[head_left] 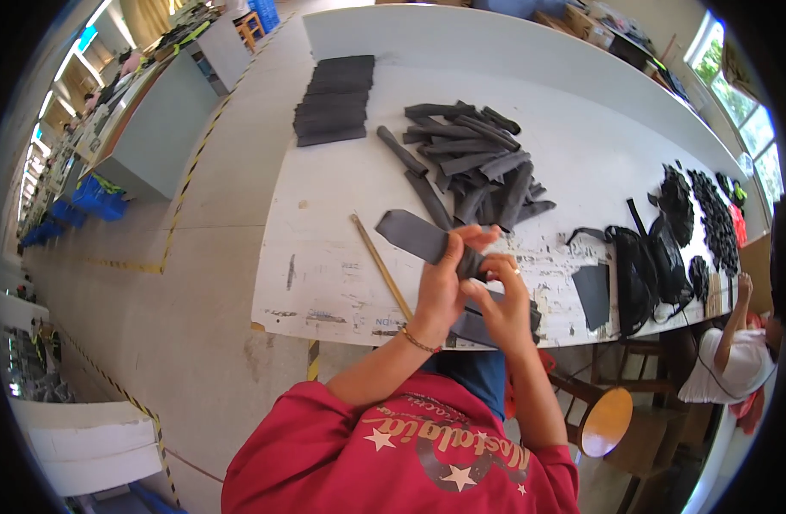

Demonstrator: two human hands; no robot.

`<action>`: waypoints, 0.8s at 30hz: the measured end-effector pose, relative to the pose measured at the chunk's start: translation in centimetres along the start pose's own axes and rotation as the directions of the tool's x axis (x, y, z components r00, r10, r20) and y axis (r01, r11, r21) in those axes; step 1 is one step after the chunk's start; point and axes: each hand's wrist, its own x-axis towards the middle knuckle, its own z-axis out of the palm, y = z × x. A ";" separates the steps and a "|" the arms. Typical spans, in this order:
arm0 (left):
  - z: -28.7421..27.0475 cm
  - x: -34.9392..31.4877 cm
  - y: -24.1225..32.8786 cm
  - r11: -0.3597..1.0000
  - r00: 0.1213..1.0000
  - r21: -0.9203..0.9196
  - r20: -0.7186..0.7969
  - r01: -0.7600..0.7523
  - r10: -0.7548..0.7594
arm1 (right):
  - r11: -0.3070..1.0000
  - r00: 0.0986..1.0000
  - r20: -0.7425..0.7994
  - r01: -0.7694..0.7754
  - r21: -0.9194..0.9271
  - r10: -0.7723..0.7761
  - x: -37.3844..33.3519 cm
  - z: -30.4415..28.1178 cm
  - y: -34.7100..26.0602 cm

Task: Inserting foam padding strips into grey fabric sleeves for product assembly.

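Observation:
A dark grey strip of fabric-like material (410, 236) is held up over the near edge of the table. My left hand (442, 278) grips its middle, thumb on top, so the flat pointed end sticks out to the left. At the other end, which looks bunched, the fingers of my right hand (506, 295) are closed on it. Beneath my right hand, more dark grey pieces (474, 327) lie at the table edge, partly hidden. A loose pile of rolled dark grey pieces (478, 154) lies beyond my hands.
On the white table (316, 231), a wooden stick (380, 265) lies left of my hands. Flat dark pieces (334, 103) are stacked far left. A dark sheet (591, 295) and black bags (637, 274) lie right. Another person (735, 360) sits far right, near a round stool (605, 421).

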 end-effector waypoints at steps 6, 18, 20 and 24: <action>-1.8 2.6 2.7 0.981 0.969 0.008 0.158 -0.192 0.189 | 0.908 0.921 -0.313 -0.089 0.410 0.232 -1.7 -1.8 1.1; -4.8 1.1 4.4 0.973 0.982 0.189 -0.108 -0.134 0.156 | 0.997 0.975 -0.213 0.064 0.034 -0.055 -0.6 -1.6 1.0; -5.1 1.1 4.1 0.979 0.983 0.161 -0.108 -0.127 0.145 | 0.999 0.981 -0.192 0.038 0.007 -0.036 -1.0 -1.9 1.3; -5.7 0.6 3.3 0.991 0.990 0.131 -0.140 -0.005 0.023 | 0.930 0.939 -0.103 -0.302 0.208 0.328 -1.9 -3.4 1.9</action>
